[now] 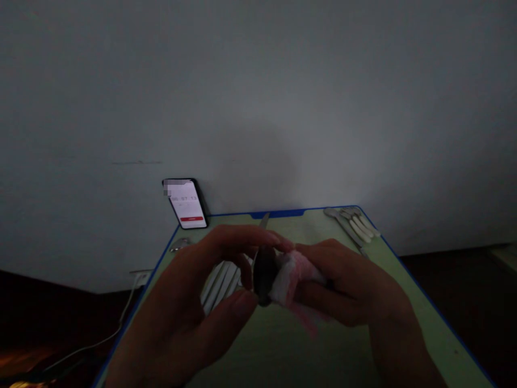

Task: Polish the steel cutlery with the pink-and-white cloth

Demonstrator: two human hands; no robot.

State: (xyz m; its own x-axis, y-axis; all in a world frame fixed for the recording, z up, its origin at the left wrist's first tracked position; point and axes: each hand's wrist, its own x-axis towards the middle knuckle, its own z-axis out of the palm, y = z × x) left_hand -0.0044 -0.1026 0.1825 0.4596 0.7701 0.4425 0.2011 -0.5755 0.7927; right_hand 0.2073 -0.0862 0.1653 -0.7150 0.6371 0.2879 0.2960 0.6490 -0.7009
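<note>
My left hand [205, 288] curls around a dark oval piece, which looks like the bowl of a spoon [264, 275], with thumb and fingers at its edges. My right hand [343, 280] is closed on a pink and white cloth [297, 277], bunched against the spoon's right side. The spoon's handle is hidden. Behind my left hand, several pale-handled utensils [222, 283] lie side by side on the table [283, 350], partly covered by my fingers. A pointed blade tip [264, 220] shows above my left fingers.
A phone [188, 203] with a lit timer leans on the wall [258, 108] at the back left. Shiny metal cutlery [181, 244] lies below it. Several white-handled utensils [361, 223] lie at the back right. A white cable [121, 323] hangs left of the table.
</note>
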